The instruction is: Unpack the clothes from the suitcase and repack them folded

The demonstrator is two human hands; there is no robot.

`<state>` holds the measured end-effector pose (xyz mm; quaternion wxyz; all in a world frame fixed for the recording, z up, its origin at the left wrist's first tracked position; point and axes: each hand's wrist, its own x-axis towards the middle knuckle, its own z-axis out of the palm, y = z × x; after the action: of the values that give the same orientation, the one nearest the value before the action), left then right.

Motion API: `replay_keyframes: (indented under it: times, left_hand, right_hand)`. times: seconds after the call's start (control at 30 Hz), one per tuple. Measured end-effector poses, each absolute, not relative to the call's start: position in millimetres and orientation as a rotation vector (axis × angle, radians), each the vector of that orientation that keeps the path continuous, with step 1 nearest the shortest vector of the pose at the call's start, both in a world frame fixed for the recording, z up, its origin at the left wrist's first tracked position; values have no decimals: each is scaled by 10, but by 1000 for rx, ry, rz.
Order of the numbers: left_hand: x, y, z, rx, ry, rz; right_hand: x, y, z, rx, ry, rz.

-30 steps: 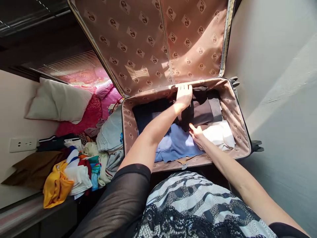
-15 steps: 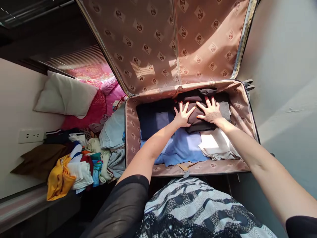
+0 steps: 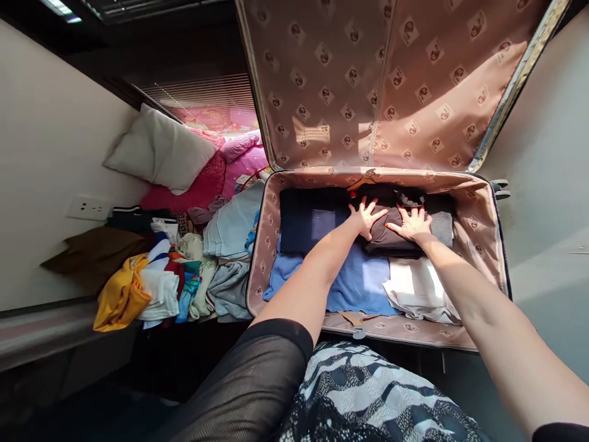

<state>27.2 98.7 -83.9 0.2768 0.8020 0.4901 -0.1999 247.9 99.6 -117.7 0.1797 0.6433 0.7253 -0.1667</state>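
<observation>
Both hands lie flat on a folded dark brown garment (image 3: 389, 236) inside the open suitcase (image 3: 271, 258). My left hand (image 3: 367, 218) has its fingers spread over the garment's left part. On its right part rests my right hand (image 3: 414, 224), fingers apart. Left of them is a folded navy garment (image 3: 306, 221). Nearer to me lie a blue garment (image 3: 363, 279) and a folded white garment (image 3: 416, 282). A grey piece of cloth (image 3: 442, 229) shows beyond my right hand.
The suitcase lid (image 3: 350, 92) stands raised at the back. To the left are a heap of clothes with a yellow garment (image 3: 123, 294), a light blue folded garment (image 3: 237, 224), a white pillow (image 3: 161, 150) and a wall socket (image 3: 87, 209). A grey wall (image 3: 552, 202) borders the right.
My left hand came off the suitcase's far edge and my right hand left the garment's near edge; both now lie spread on it. The view has swung left.
</observation>
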Motion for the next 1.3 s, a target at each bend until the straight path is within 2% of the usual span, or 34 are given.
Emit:
replay_keyframes:
  times: [0.13,0.3,0.4,0.6,0.83,1.13,1.3]
  left_hand:
    - [160,742,-596,2187,1344,-418]
    - [-111,229,-483,2338,1365,-170]
    - [-200,142,-510,2300,1391,-148]
    - [-203,144,-530,2275,1453,-117]
    - [196,297,-570,2404,1521,127]
    - [206,865,-1065,2158,1420,-257]
    - [233,821,-913,2162,1405,-263]
  right_hand:
    - [2472,1025,-953,1898,2095,-523]
    - [2375,974,-636,2280,2346,-169]
    - [2406,1042,-571,2142,2434,-90]
    - [2683,835,-701,1487,2434,-216]
    - [2556,711,-703,1779,2515,-89]
    - [2752,893,-1392,1832,2230,-420]
    - [2720,862,-1293,1820,2243,-389]
